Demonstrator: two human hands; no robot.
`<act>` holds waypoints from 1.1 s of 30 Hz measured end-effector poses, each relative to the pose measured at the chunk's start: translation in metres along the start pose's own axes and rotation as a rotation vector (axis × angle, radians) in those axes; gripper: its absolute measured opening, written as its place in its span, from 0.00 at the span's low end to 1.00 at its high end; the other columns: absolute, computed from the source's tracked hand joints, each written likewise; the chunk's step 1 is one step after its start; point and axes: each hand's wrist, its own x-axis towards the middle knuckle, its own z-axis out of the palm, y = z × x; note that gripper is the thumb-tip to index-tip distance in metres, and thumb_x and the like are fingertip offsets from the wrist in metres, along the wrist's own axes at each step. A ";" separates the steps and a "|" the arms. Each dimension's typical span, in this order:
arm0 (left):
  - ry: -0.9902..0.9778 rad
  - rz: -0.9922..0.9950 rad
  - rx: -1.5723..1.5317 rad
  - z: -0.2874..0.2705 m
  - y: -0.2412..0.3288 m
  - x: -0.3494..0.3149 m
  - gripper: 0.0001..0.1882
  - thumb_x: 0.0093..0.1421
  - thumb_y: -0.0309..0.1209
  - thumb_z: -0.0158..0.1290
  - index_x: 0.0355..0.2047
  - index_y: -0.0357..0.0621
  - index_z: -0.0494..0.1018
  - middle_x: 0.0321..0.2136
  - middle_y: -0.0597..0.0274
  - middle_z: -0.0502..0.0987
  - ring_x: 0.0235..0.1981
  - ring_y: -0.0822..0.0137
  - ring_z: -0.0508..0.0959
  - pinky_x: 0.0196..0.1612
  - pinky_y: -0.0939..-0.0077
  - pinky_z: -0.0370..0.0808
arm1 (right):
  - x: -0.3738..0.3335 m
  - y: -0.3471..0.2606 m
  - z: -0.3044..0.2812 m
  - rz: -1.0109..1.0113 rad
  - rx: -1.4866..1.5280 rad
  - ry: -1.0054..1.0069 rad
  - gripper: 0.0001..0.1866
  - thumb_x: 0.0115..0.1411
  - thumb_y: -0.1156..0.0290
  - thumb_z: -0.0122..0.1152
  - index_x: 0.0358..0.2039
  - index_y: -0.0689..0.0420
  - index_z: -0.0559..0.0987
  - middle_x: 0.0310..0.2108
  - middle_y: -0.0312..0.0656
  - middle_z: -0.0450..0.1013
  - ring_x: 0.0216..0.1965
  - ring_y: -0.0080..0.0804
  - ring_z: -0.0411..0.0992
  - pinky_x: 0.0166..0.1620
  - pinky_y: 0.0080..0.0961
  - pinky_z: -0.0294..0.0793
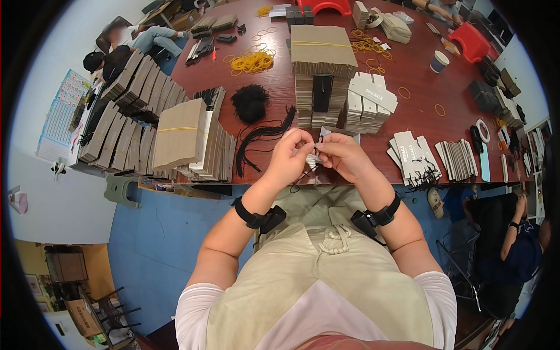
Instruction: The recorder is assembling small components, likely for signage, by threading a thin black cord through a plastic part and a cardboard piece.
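Note:
At the table's near edge, my left hand (290, 157) and my right hand (345, 156) meet with fingers pinched together on a thin black cord (317, 150). A loose end of it hangs down below my fingers. Behind the hands a small pale piece, perhaps a tag, shows only in part. A bundle of black cords (256, 144) lies left of my left hand, with a black clump of cord (251, 103) beyond it. Right of my right hand are fanned white tags (411, 153) with black cords at their near ends, and a row of grey-beige tags (457, 161).
Tall banded card stacks (324, 49) stand straight ahead, with white tags (370, 96) beside them. More banded stacks (178, 137) fill the left side. Yellow rubber bands (252, 62) lie farther back. A paper cup (439, 61) stands at right. Other people sit around the table.

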 end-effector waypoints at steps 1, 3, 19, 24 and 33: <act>-0.001 0.000 -0.001 -0.001 0.003 0.000 0.01 0.59 0.23 0.48 0.30 0.39 0.68 0.30 0.66 0.71 0.31 0.77 0.70 0.38 0.82 0.67 | 0.000 0.000 -0.001 0.010 -0.011 0.025 0.04 0.55 0.76 0.59 0.26 0.59 0.73 0.22 0.34 0.70 0.22 0.19 0.67 0.24 0.14 0.64; 0.054 0.372 0.376 -0.003 0.010 0.002 0.01 0.58 0.22 0.48 0.30 0.37 0.68 0.29 0.64 0.71 0.31 0.75 0.70 0.38 0.81 0.67 | 0.001 0.000 -0.002 0.021 -0.022 0.049 0.04 0.54 0.77 0.59 0.25 0.59 0.73 0.23 0.35 0.70 0.22 0.19 0.67 0.24 0.14 0.65; -0.024 -0.270 -0.154 -0.007 0.002 -0.006 0.06 0.52 0.23 0.56 0.31 0.36 0.77 0.27 0.66 0.77 0.31 0.77 0.73 0.34 0.83 0.70 | 0.004 0.005 -0.004 -0.333 -0.303 0.108 0.05 0.49 0.79 0.62 0.24 0.59 0.74 0.27 0.37 0.75 0.25 0.21 0.68 0.31 0.17 0.67; 0.096 0.154 0.155 -0.002 0.013 -0.005 0.04 0.47 0.22 0.57 0.25 0.37 0.75 0.26 0.64 0.76 0.31 0.75 0.73 0.34 0.79 0.69 | -0.003 0.005 0.012 -0.902 -1.055 0.333 0.05 0.43 0.81 0.62 0.21 0.59 0.74 0.24 0.36 0.74 0.33 0.30 0.69 0.36 0.25 0.68; -0.070 -0.304 -0.657 -0.007 0.017 -0.002 0.07 0.63 0.33 0.48 0.35 0.42 0.69 0.27 0.74 0.68 0.28 0.82 0.67 0.31 0.87 0.65 | -0.004 0.008 0.012 -0.865 -0.715 0.212 0.06 0.46 0.81 0.63 0.22 0.60 0.73 0.28 0.39 0.73 0.33 0.27 0.69 0.39 0.22 0.67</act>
